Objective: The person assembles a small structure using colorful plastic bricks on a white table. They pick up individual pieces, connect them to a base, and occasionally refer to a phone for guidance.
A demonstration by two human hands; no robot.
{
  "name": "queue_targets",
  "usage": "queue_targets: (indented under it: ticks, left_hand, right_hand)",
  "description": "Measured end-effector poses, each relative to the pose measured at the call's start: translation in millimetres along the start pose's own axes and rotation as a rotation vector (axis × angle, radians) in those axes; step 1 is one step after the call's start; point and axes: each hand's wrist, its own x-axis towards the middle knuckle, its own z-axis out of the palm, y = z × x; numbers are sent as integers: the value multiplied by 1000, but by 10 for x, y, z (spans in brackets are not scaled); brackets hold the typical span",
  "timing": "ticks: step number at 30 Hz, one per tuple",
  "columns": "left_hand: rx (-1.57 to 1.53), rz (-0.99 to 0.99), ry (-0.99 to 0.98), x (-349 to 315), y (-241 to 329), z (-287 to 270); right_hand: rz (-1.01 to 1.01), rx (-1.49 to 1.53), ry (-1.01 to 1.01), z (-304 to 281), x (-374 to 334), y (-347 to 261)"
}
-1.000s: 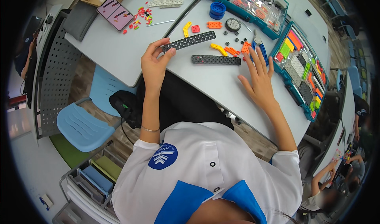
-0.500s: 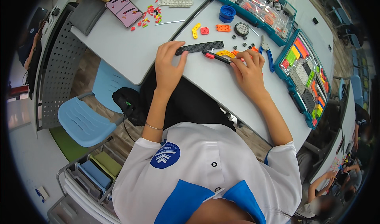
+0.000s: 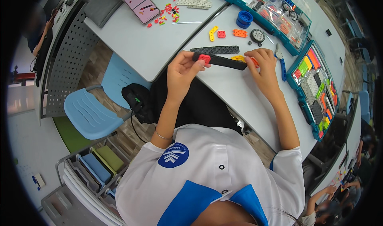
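A long black building-kit beam [image 3: 225,62] is held up between my two hands, with a red connector piece [image 3: 204,58] on its left end. My left hand [image 3: 181,72] is closed round that end, thumb beside the red piece. The right end is pinched in the fingers of my right hand [image 3: 263,66]. Behind it on the table lies a second black perforated beam [image 3: 215,50]. Yellow angled pieces [image 3: 238,58] lie partly hidden by the held beam and my right hand. Farther back are a yellow angle [image 3: 213,33], a red square plate [image 3: 221,34] and an orange plate [image 3: 239,33].
Blue wheels [image 3: 244,19] and a grey-black wheel [image 3: 257,36] stand behind. A blue-handled tool [image 3: 283,68] lies to the right, near two teal parts cases [image 3: 294,80]. On the left table are a phone [image 3: 141,6], small red and green pegs [image 3: 169,15] and pale perforated beams [image 3: 194,2].
The black beam with the red piece has been raised and turned broadside. My left hand has left the other beam on the table and now grips the red-piece end. The view has shifted slightly.
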Motion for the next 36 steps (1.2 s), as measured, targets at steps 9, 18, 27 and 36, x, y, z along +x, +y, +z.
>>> queue_targets:
  ticks: [9,18,27,36]
  left_hand:
    - [-92,-23,92,15,-4,126]
    - [-162,-65,110,91,-85,406]
    - [-209,-126,-79,144,-24,880]
    - [-226,-136,-144,128,-86,941]
  right_hand:
    - [-44,-173,-16,96,-80,50]
    - [225,430,-262,-554,-19,-249]
    - [369,875,-192,-697,171,-261]
    - [370,758,-156,-547,134,-237]
